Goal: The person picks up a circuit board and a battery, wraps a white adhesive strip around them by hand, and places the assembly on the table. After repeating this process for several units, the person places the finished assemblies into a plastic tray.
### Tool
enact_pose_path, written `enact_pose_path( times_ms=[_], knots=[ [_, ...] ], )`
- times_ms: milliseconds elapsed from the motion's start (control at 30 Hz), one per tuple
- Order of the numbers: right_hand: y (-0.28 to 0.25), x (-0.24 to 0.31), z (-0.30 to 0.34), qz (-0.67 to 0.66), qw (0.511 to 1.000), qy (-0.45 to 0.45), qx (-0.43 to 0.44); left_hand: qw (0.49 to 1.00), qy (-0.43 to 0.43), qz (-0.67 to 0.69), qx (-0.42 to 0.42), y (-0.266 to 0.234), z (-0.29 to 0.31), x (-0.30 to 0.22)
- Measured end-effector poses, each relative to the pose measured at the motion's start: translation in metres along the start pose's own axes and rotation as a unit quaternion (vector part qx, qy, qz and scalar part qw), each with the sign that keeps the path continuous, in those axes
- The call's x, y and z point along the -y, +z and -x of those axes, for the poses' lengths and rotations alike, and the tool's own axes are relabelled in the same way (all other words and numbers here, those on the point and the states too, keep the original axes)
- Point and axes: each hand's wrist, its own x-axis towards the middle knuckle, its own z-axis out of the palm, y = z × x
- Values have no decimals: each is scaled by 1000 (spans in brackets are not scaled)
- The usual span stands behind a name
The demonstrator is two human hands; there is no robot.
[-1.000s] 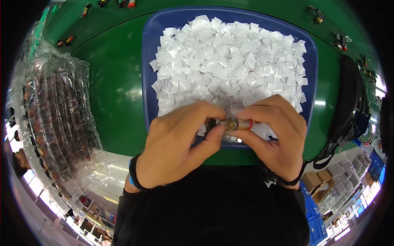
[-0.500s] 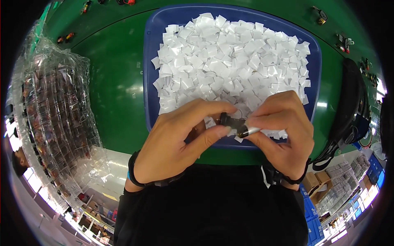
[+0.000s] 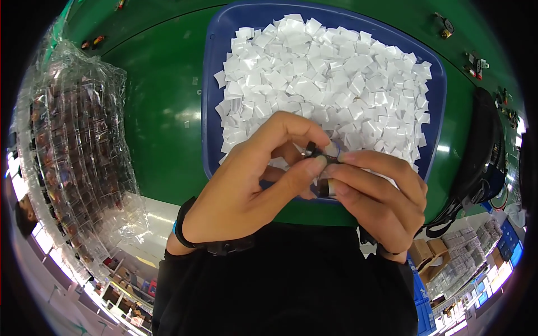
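Note:
My left hand (image 3: 260, 173) is closed, thumb and index finger pinching a small black part (image 3: 311, 150) with a round end. Opposite it, the fingers of my right hand (image 3: 381, 193) are closed on the other side of this part, near a thin curved strand or clear edge. Tucked under the right fingers is a short black-and-white cylinder (image 3: 326, 187). Whether it joins the black part cannot be made out behind the fingertips. Both hands hover over the near edge of a blue tray (image 3: 210, 123) heaped with small white square pieces (image 3: 314, 73).
Left of the tray lies clear plastic packaging (image 3: 84, 140) with rows of dark items. A black bag (image 3: 479, 145) rests at the right. Small colourful parts (image 3: 93, 42) and more small items (image 3: 475, 64) lie on the green table (image 3: 162, 112).
The right fingers have shifted to grip nearer the left fingertips, and the black-and-white cylinder has turned and dropped lower beneath them. The view has moved slightly, so the tray appears further right.

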Motion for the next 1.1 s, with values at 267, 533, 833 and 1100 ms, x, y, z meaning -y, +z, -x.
enact_pose_path(
  times_ms=[267, 533, 833, 1100],
  knots=[
    [-5, 7, -7, 80, 995, 4, 51, 998, -42, 52, 17, -2, -6, -3],
    [4, 2, 0, 74, 996, -40, -38, 998, 0, 58, 22, -3, -5, 2],
    [6, 3, 0, 82, 994, -5, -73, 994, 54, -100, 0, 3, -2, 7],
    [-3, 3, 1, 125, 992, -16, -26, 998, 12, -50, 32, 5, -3, 2]
  ],
)
